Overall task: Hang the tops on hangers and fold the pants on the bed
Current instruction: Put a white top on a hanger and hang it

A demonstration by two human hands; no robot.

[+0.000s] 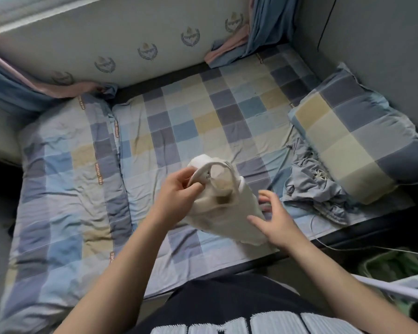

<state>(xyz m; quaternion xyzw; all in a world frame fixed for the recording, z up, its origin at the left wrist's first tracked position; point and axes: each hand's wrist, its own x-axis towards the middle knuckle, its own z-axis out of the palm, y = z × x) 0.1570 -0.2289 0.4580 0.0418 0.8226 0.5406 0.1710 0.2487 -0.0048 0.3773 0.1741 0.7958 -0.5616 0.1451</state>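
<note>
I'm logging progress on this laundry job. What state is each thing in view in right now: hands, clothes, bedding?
white top: held up off the bed, bunched, no hanger visible.
left hand: grips the white top at its neckline.
right hand: open, fingers spread, thumb at the top's lower part.
grey-blue pants: crumpled, unfolded, on the bed beside the pillow.
pillow: lying flat at the bed's right end.
quilt: folded, at the left end.

The soft fabric top (227, 213) is plain cream-white. The cotton bedsheet (191, 121) and plump pillow (348, 141) carry blue, grey and pale-yellow checks. The crumpled drawstring pants (314, 186) are grey-blue.
</note>
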